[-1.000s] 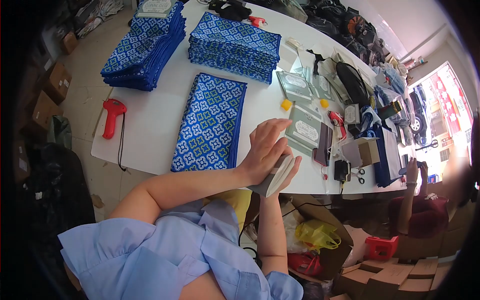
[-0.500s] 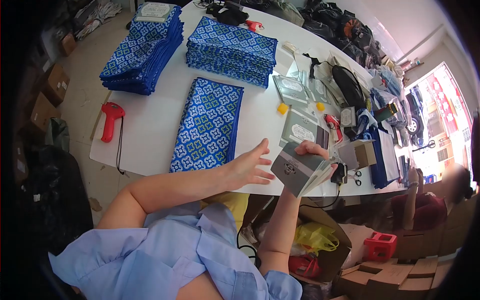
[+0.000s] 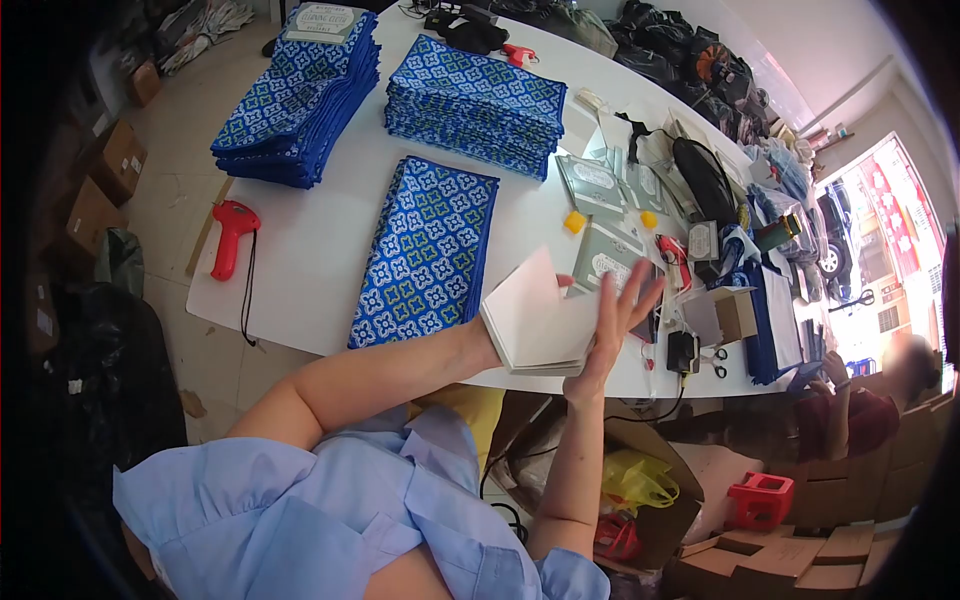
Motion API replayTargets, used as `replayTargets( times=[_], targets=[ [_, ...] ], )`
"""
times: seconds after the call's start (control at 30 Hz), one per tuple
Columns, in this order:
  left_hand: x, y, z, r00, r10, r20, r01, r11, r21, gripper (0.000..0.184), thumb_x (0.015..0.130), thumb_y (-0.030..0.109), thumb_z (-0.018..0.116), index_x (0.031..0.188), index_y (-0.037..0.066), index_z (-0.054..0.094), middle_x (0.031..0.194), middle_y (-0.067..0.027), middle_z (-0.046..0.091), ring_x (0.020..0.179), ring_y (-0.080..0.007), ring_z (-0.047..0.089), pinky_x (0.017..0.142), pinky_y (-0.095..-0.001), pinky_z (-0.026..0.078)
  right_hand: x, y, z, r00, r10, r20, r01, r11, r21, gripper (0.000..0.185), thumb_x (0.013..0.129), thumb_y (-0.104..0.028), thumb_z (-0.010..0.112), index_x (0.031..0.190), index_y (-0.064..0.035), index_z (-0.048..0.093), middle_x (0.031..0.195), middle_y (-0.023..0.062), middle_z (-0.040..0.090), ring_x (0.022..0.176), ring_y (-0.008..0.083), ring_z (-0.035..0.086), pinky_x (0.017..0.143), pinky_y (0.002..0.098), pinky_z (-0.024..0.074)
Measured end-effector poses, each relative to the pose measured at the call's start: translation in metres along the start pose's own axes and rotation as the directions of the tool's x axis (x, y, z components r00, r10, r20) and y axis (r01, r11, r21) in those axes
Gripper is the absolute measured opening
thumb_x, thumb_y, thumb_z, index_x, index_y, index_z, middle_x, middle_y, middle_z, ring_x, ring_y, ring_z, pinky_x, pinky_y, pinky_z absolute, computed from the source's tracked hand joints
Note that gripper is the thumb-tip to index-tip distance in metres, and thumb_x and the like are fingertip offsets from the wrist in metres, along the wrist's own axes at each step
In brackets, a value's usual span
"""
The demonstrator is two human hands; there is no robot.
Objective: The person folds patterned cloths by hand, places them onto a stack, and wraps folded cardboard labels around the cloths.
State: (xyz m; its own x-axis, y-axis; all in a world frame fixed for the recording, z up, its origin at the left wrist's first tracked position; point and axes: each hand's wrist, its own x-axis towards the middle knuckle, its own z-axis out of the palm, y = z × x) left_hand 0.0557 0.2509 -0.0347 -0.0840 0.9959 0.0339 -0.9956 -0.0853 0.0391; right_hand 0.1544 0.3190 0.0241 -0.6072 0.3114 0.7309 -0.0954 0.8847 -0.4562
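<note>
A small stack of cards (image 3: 540, 318), pale faces toward me, is held in my left hand (image 3: 487, 343). Most of that hand is hidden behind the cards; a fingertip shows past their far edge. My right hand (image 3: 612, 330) is at the right side of the stack, fingers spread, its palm close to the card edge; whether it touches is unclear. Just left of the cards lies a folded blue patterned cloth (image 3: 425, 250). Beyond my right hand lie grey-green printed cards (image 3: 605, 250) on the table.
Two piles of blue patterned cloths, a left pile (image 3: 290, 110) and a middle pile (image 3: 475, 105), stand farther back. A red glue gun (image 3: 235, 238) with a cord lies at the left edge. Scissors (image 3: 718, 362) and an open small box (image 3: 735, 312) are right. Another person (image 3: 850, 415) sits at far right.
The cards have passed from my right hand into my left and turned from grey printed face to pale side. My right hand has opened its fingers.
</note>
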Motion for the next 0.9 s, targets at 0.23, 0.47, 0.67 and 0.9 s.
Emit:
replayTargets(
  times=[0.23, 0.47, 0.67, 0.9],
  targets=[
    [0.003, 0.006, 0.025, 0.866, 0.5, -0.014, -0.468, 0.821, 0.328, 0.042, 0.089, 0.039, 0.034, 0.117, 0.008, 0.041, 0.114, -0.0115, 0.047, 0.106, -0.0225, 0.047, 0.089, -0.0354, 0.04, -0.04, -0.028, 0.015, 0.843, 0.505, 0.184, -0.134, -0.133, 0.982, 0.067, 0.086, -0.051, 0.034, 0.134, -0.008, 0.018, 0.14, 0.0044, 0.018, 0.128, 0.0186, 0.018, 0.104, 0.0367, 0.0132],
    [-0.014, 0.007, 0.039, 0.819, 0.485, 0.307, -0.569, 0.611, 0.551, 0.051, 0.088, 0.045, 0.02, 0.114, 0.007, 0.043, 0.131, -0.014, 0.033, 0.119, -0.024, 0.035, 0.099, -0.0383, 0.028, -0.05, -0.027, 0.021, 0.522, 0.832, 0.19, -0.435, 0.068, 0.898, 0.021, 0.086, -0.009, 0.05, 0.106, -0.0014, 0.05, 0.106, 0.0084, 0.055, 0.094, 0.0156, 0.054, 0.083, 0.0283, 0.0432],
    [-0.051, 0.055, 0.049, 0.995, -0.058, 0.084, -0.069, 0.225, 0.972, 0.044, 0.081, 0.011, 0.053, 0.122, 0.008, 0.038, 0.129, -0.0103, 0.038, 0.113, -0.0158, 0.042, 0.094, -0.0287, 0.035, -0.042, 0.001, -0.023, 0.943, 0.327, 0.063, -0.325, 0.859, 0.397, 0.017, 0.079, -0.001, 0.051, 0.095, 0.0037, 0.056, 0.1, 0.0156, 0.058, 0.095, 0.0216, 0.055, 0.084, 0.029, 0.0407],
    [-0.044, 0.047, 0.035, 0.895, 0.016, 0.446, -0.44, -0.13, 0.888, 0.03, 0.075, 0.006, 0.058, 0.102, 0.006, 0.046, 0.087, -0.0027, 0.053, 0.081, -0.0078, 0.053, 0.071, -0.022, 0.042, -0.034, -0.02, -0.018, 0.986, 0.161, 0.048, -0.167, 0.971, 0.172, 0.018, 0.07, -0.001, 0.057, 0.088, 0.0009, 0.059, 0.099, 0.0168, 0.057, 0.087, 0.0247, 0.057, 0.075, 0.0306, 0.0451]
  ],
)
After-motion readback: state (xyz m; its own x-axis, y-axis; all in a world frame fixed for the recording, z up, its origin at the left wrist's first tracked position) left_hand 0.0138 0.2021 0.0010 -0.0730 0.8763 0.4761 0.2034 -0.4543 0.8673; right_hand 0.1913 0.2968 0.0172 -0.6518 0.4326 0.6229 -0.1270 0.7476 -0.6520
